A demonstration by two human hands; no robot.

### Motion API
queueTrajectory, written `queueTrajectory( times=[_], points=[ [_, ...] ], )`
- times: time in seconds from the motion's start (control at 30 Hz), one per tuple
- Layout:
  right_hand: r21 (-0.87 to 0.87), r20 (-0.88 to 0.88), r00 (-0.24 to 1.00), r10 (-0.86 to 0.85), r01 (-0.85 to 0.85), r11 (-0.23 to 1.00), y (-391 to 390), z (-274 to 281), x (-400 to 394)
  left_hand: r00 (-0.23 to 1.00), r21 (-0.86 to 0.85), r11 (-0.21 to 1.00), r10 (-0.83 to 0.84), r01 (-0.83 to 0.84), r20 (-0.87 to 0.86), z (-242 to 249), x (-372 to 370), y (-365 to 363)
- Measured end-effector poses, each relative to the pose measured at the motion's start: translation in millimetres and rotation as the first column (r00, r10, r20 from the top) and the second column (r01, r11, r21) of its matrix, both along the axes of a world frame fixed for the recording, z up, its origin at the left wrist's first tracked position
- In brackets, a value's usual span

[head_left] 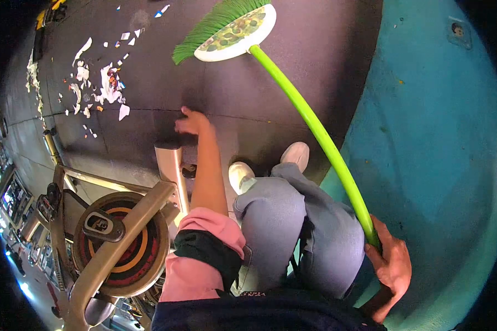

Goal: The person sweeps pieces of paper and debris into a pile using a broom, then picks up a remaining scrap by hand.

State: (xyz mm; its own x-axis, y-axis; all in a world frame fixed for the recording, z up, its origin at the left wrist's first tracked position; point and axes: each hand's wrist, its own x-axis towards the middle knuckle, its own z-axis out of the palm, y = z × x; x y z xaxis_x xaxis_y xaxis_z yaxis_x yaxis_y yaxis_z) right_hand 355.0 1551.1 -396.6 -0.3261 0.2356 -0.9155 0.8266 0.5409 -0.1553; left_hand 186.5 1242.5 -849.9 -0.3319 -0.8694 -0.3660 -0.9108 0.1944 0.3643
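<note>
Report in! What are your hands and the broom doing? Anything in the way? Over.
Right hand gripping broom. Left hand looks empty, held out forward. Bristles apart from litter. Bike close on the left, maybe in the way.

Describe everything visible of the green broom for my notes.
The broom has a bright green, smooth, plastic-looking handle, a white-rimmed head with a panel patterned in greenish round shapes, and dense green bristles fanning toward the picture's top left. The right hand grips the handle's near end beside the right leg; the handle slants forward and leftward, looking bowed in this wide view. The head shows against the dark floor; whether the bristles touch it is unclear.
</note>
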Motion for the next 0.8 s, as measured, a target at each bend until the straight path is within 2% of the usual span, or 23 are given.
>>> queueTrajectory(
  times=[0.03,0.07,0.2,0.27,0.33,0.4,0.43,0.47,0.53,0.6,0.67,0.73,0.8],
  points=[
    [-0.002,0.001,1.000,0.001,-0.001,1.000,0.7,-0.6,-0.8,0.963,0.011,0.970,-0.239,0.242,-0.127,4.1,-10.4,6.9],
    [-0.005,0.016,1.000,0.000,0.000,1.000,1.6,-0.9,-1.5,0.855,-0.008,0.884,-0.455,0.468,-0.249,10.1,-16.8,12.4],
    [-0.015,0.008,1.000,-0.012,0.012,1.000,4.4,-1.8,-1.7,0.820,-0.101,0.876,-0.478,0.472,-0.316,14.1,-18.7,14.6],
    [-0.029,0.013,1.000,-0.026,0.026,0.999,6.7,-2.9,-3.1,0.901,-0.240,0.916,-0.374,0.322,-0.219,-8.7,0.5,-0.9],
    [-0.038,0.021,0.999,-0.039,0.039,0.998,7.4,-3.7,-3.8,0.910,-0.273,0.906,-0.377,0.324,-0.171,-7.8,2.7,-9.8],
    [-0.038,0.019,0.999,-0.027,0.027,0.999,8.3,-3.6,-3.9,0.968,-0.007,0.968,-0.250,0.250,0.005,-1.3,-2.8,-11.8],
    [-0.037,0.017,1.000,-0.025,0.025,0.999,7.7,-3.3,-3.9,0.922,0.060,0.933,-0.338,0.355,-0.190,6.9,-7.7,-11.6],
    [-0.031,0.024,0.999,-0.022,0.023,0.999,7.2,-2.1,-4.4,0.923,0.059,0.934,-0.335,0.352,-0.189,15.9,-12.7,-9.7],
    [-0.026,0.025,1.000,-0.012,0.013,1.000,6.2,2.2,-2.7,0.731,-0.023,0.791,-0.576,0.612,-0.366,60.0,-34.6,12.2],
    [0.023,-0.028,0.997,0.065,-0.064,0.998,4.3,9.8,2.5,0.757,-0.081,0.837,-0.526,0.541,-0.388,83.4,-34.9,26.0],
    [0.061,-0.020,0.998,0.053,-0.051,0.997,-3.0,22.3,-0.6,0.764,0.161,0.868,-0.307,0.469,-0.567,102.4,-22.8,32.2],
    [0.162,0.021,0.996,0.091,-0.094,0.982,-10.5,31.1,2.1,0.854,0.304,0.845,-0.289,0.439,-0.432,150.8,1.6,50.4],
    [0.182,-0.117,0.992,-0.042,0.063,0.981,-19.8,36.5,9.5,0.875,0.352,0.812,-0.363,0.466,-0.320,204.0,31.0,65.5]
  ],
)
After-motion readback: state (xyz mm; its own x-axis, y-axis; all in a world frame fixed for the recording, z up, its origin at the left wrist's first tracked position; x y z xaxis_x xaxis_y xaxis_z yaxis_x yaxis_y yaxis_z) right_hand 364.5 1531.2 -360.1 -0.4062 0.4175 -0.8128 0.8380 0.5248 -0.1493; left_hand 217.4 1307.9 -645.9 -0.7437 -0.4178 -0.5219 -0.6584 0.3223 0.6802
